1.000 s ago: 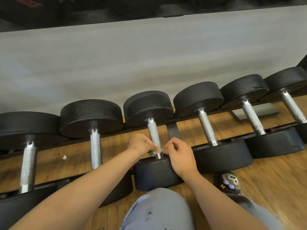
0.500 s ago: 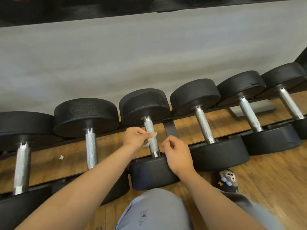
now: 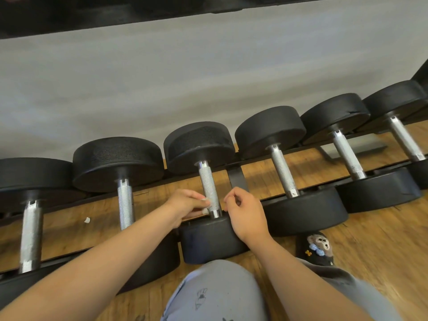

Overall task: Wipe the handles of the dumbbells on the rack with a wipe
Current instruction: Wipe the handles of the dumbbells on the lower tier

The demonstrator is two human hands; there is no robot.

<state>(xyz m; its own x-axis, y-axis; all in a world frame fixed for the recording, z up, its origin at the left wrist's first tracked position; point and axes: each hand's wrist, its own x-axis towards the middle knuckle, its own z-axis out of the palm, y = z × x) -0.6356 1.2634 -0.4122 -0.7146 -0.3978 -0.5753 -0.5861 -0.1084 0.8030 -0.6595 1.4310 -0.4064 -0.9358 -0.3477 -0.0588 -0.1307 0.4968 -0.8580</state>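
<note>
**Desk:** Where is the wipe?

**Photographer:** Low on the steel handle (image 3: 209, 191) of the third dumbbell (image 3: 199, 147) from the left on the rack (image 3: 236, 181). The small white wipe (image 3: 205, 200) sits against the handle's left side, just above its near end.

**Desk:** Who has it?

**Photographer:** The left hand (image 3: 185, 205), reaching in from the handle's left. Its fingertips pinch the wipe to the knurled steel.

**Desk:** And the right hand?

**Photographer:** The right hand (image 3: 245, 216) is just right of the handle, low over the dumbbell's near head. Its fingers are curled in and the thumb meets the forefinger. I cannot tell whether it pinches anything.

**Desk:** What else is in the shot?

**Photographer:** Black-headed dumbbells lie side by side, two to the handle's left and more to its right. A grey wall (image 3: 208, 77) is behind the handle and a wood floor (image 3: 382, 232) below it. A white scrap (image 3: 87, 220) lies well to the handle's left. A knee (image 3: 220, 290) in grey cloth is in front of the handle. A dark slipper (image 3: 318, 247) with a monkey face is in front and to the right.
</note>
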